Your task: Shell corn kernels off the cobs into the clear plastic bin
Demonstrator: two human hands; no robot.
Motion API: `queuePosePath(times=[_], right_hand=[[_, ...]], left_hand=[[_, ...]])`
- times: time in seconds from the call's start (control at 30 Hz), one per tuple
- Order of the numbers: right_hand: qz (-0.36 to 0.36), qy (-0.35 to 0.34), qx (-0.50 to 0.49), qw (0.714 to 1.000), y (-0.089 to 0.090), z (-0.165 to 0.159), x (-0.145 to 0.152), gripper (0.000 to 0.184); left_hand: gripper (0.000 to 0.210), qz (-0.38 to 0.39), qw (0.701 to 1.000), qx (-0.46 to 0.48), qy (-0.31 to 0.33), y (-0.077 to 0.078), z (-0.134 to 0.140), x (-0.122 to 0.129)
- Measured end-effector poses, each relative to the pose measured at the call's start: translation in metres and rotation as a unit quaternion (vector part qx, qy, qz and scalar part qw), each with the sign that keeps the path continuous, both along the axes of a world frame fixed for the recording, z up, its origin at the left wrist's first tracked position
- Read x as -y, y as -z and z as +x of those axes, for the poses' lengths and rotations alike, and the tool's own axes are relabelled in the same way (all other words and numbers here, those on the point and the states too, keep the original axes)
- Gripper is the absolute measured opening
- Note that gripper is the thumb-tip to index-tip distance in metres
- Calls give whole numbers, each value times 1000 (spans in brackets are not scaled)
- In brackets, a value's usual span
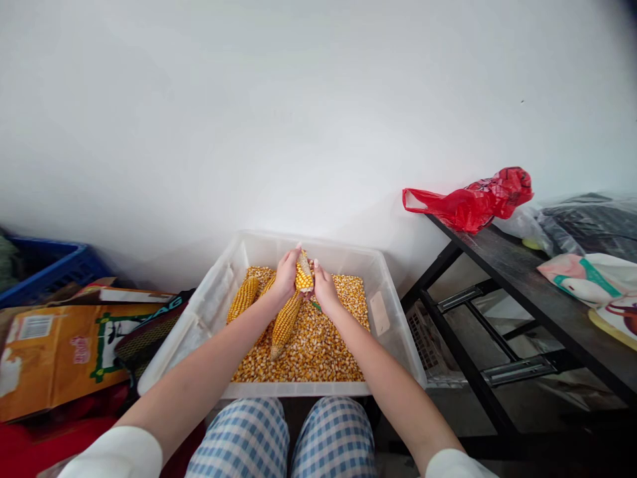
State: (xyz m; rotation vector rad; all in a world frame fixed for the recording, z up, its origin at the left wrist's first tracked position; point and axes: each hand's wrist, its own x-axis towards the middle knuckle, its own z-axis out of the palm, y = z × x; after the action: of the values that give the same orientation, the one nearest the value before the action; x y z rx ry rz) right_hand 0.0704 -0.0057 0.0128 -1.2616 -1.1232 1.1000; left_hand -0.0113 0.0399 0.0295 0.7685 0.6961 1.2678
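Both of my hands grip one corn cob [304, 273] over a translucent plastic bin [398, 332]. My left hand [286, 271] is closed around its left side, and my right hand [324, 287] presses on its right side. A pale strip without kernels runs along the cob's upper part. Loose corn kernels [318, 352] cover the bin's floor. Just below my hands, a whole corn cob [286, 325] lies on the kernels. Another whole cob [243, 299] rests at the bin's left, with one more partly hidden behind my left wrist.
To the right, a black table [517, 265] carries a red plastic bag [478, 199] and other bags. An orange cardboard box [64, 345] and a blue crate [64, 265] stand at the left. A white wall [298, 119] rises behind the bin.
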Motion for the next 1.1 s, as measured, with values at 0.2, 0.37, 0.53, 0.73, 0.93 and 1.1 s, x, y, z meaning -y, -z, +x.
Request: queuePosePath(times=[0.2,0.37,0.53,0.73,0.93,1.1], right_hand=[[25,-59,64,996,-9,-4,5,53],[24,-2,125,992,-2,-3,4,58],[14,-51,36,998,-7,0,2,65],[27,-57,105,993,-7,-3,6,60],[29,-13,120,992,3,1,4,73],[6,-14,54,998,-3,-3,0,76]], left_hand=[[36,2,1000,12,-9,-2,-3,-4],[37,-18,1000,7,11,-2,-3,-1],[34,-47,998,39,30,-5,-3,-3],[37,-70,996,21,54,-4,-6,-5],[38,-62,996,29,63,1,-2,-3],[41,-55,997,14,58,1,-2,-5]])
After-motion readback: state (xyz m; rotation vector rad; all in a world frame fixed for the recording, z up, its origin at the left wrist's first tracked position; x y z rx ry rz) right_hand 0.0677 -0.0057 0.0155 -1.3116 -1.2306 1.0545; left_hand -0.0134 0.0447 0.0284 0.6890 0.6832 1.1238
